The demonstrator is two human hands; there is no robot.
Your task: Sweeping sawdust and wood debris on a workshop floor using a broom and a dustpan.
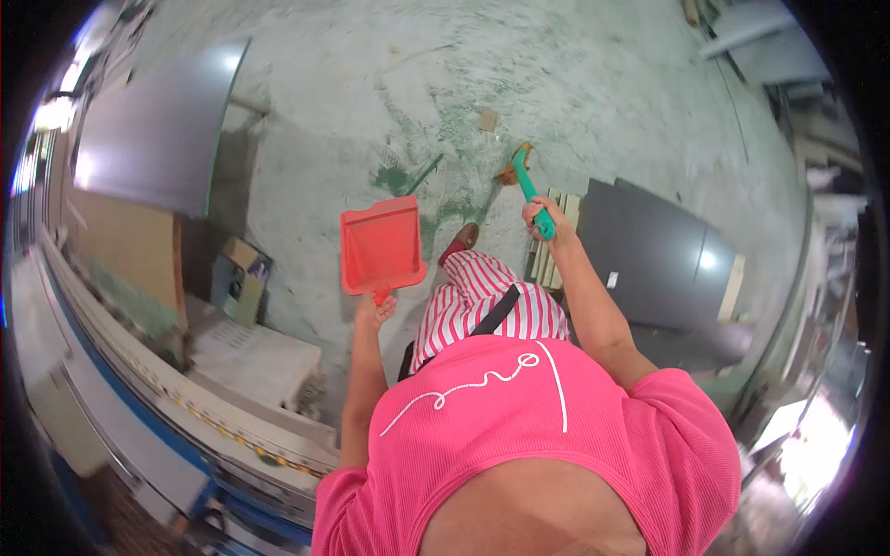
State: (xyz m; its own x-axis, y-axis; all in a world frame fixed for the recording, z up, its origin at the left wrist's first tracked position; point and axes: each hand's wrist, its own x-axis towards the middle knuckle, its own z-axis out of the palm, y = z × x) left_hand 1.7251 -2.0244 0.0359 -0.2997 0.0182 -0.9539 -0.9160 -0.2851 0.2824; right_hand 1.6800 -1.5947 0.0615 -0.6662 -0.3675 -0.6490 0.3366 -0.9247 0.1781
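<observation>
My left hand (377,309) is closed round the short handle of a red dustpan (382,248), whose wide mouth points away from me. The pan looks bare inside. In my right hand (547,219) is a hand brush (524,176) with a green handle, gripped near its end. Its brownish bristles are angled toward the floor; whether they touch it I cannot tell. A small tan scrap (489,120) lies just beyond the brush. Left of the brush, a dark green strip (425,173) and a patch of dark green dust (391,180) lie on the floor.
Dark grey panels (640,250) lie stacked at right, beside pale strips (559,236). At left a large grey panel (158,130) leans above an open cardboard box (243,278). A long machine bed (185,398) runs along the lower left. My shoe (468,236) stands between dustpan and brush.
</observation>
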